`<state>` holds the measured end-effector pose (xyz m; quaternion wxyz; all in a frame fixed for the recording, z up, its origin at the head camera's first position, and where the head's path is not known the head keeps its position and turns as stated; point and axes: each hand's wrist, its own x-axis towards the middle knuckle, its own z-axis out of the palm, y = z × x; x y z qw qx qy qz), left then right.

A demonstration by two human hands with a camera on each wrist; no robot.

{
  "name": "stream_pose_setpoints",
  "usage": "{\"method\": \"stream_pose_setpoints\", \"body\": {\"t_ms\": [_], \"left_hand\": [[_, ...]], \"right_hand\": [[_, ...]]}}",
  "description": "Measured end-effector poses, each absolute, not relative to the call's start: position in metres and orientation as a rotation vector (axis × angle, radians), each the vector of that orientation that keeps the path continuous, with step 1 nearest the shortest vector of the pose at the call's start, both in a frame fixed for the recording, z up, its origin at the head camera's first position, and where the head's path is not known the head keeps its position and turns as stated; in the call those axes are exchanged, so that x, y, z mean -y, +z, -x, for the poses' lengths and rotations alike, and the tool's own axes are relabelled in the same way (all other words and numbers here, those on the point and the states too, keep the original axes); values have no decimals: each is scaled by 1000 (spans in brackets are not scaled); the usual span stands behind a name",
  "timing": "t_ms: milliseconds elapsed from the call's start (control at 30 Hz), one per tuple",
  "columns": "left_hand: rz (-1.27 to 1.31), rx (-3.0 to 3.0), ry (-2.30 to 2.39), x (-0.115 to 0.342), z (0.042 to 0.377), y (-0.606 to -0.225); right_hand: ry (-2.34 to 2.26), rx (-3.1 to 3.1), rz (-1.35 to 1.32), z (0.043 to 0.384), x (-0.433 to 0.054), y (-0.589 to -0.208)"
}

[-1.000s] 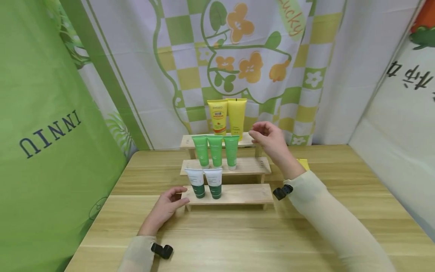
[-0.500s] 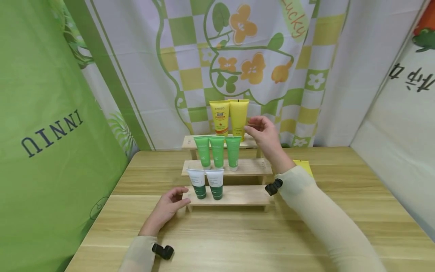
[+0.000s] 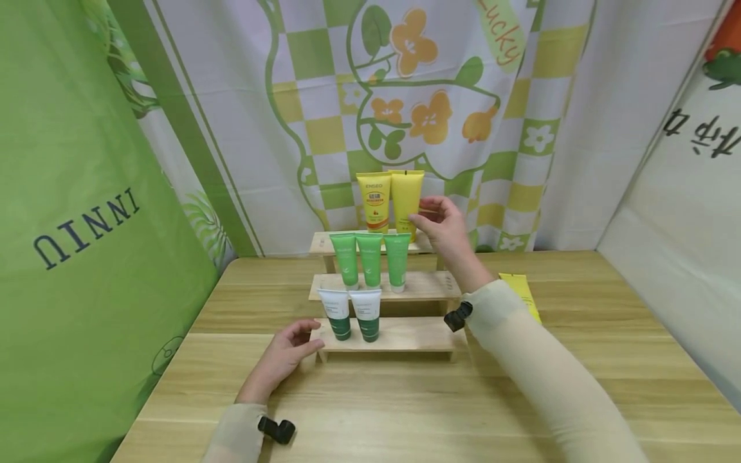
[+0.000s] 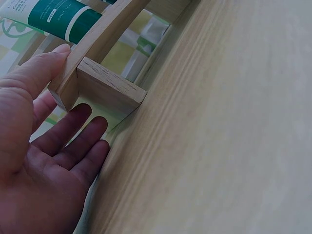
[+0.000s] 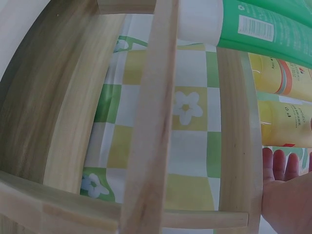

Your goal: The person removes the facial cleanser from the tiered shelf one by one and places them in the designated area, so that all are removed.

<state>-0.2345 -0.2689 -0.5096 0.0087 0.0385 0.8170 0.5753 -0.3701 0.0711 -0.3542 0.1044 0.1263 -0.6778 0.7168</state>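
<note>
A three-step wooden display stand [image 3: 417, 333] holds upright tubes. My left hand [image 3: 282, 355] grips the left end of its lowest step; in the left wrist view, the thumb lies on the board and the other fingers spread below it. My right hand [image 3: 448, 228] is at the right side of the right-hand yellow tube [image 3: 407, 200] on the top step. Its thumb overlaps the tube's front, and in the right wrist view the fingers [image 5: 292, 165] point at the tube's side. Another yellow tube [image 3: 375, 200] stands close on the left.
Three green tubes [image 3: 369, 257] stand on the middle step. Two white-and-green tubes [image 3: 365, 315] occupy the left of the lowest step. One more yellow tube [image 3: 523, 296] lies on the table [image 3: 405, 411] behind my right forearm. A patterned curtain [image 3: 324, 128] hangs behind the stand.
My right hand has moved left, from beside the right-hand yellow tube to its edge, with the thumb now over its front. The left hand has kept its place on the stand.
</note>
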Motion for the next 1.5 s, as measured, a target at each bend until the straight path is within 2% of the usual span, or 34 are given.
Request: {"method": "stream_pose_setpoints", "body": {"t_ms": [1500], "left_hand": [[-143,-2572,1806,267,234,-509]], "right_hand": [[2072,2012,-322,369,-66,-354]]}}
